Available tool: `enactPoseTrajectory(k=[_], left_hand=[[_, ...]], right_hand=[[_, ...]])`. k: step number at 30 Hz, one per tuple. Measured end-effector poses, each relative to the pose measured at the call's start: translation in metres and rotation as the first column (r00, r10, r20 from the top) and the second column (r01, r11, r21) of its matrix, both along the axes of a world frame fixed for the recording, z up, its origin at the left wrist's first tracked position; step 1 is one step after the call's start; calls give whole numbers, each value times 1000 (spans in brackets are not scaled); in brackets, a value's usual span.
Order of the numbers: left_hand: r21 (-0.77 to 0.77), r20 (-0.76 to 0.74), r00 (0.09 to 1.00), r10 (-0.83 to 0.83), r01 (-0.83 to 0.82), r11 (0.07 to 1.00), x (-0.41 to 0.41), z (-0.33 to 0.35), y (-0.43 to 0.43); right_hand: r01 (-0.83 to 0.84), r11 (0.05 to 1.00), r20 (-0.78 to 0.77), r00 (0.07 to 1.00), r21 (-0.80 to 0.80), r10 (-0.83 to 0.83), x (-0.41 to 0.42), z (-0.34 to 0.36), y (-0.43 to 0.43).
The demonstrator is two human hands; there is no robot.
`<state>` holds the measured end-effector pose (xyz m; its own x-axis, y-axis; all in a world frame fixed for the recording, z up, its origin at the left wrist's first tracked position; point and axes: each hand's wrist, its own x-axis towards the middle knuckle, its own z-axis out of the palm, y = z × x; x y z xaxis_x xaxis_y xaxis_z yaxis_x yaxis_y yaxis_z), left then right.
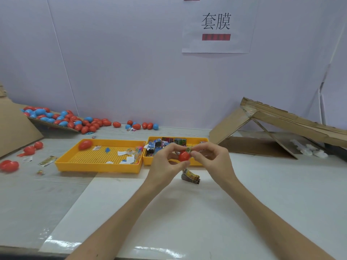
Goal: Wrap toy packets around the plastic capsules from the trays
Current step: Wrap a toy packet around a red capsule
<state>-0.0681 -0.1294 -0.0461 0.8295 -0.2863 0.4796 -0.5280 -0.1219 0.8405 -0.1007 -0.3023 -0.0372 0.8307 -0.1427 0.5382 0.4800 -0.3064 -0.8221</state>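
Observation:
My left hand [166,162] grips a red egg-shaped capsule [184,156] above the table in front of the right yellow tray [150,160]. My right hand [210,156] pinches a small printed toy packet [188,149] against the top of that capsule. The right tray holds several folded toy packets [165,143]. A left yellow tray [97,167] holds one red capsule [85,144] and scraps of paper. A bundle of packets [190,176] lies on the table under my hands.
Many red and blue capsules [62,119] are piled on cardboard and along the back wall at left. More red capsules [9,166] lie at the left table edge. A folded cardboard ramp [272,124] stands at right. A paper sign [216,25] hangs on the wall.

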Motion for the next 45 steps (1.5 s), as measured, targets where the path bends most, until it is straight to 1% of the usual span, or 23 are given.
enactPoseTrajectory(k=[3, 6, 8, 11, 13, 16, 18, 20, 24, 28, 36, 40, 45], left_hand=[[-12, 36, 998, 46, -45, 999, 1, -1, 0], [-4, 79, 994, 79, -79, 997, 0, -2, -2], [10, 101, 992, 75, -76, 997, -1, -2, -2], [23, 124, 989, 77, -80, 997, -1, -3, -2], [25, 132, 988, 82, -86, 996, 0, -3, -2], [39, 141, 987, 77, -84, 996, 0, -2, -1], [63, 163, 984, 67, -78, 995, 0, -3, -1], [82, 180, 982, 50, -66, 994, 0, -3, 0], [83, 181, 983, 24, -39, 996, -2, -4, -1], [75, 152, 988, 18, -30, 997, 0, -2, 1], [48, 98, 995, 27, -32, 998, 1, -1, 2], [37, 67, 998, 2, -5, 999, 0, 0, 3], [-9, 48, 999, 9, -9, 1000, 0, 2, 4]], right_hand=[[50, 991, 72, 997, -124, -41, -1, -2, 8], [110, 980, 147, 985, -168, -85, -1, -2, 8], [102, 977, 154, 985, -186, -73, -1, -2, 8], [73, 976, 122, 991, -207, -49, -1, -2, 7], [33, 985, 66, 998, -170, -23, -1, -1, 7], [-33, 999, -28, 999, -32, 32, 1, 3, 4], [-73, 996, -69, 995, 46, 76, 1, 4, 1], [-102, 991, -95, 989, 83, 110, 2, 4, -1], [-100, 995, -114, 988, 18, 102, 3, 2, -3], [-78, 993, -73, 995, -87, 71, 3, 2, -4], [12, 981, -7, 1000, -195, -14, 4, -2, -4], [31, 976, 17, 999, -215, -28, 4, 0, -4], [12, 972, 23, 1000, -233, -7, 1, 1, -2]])
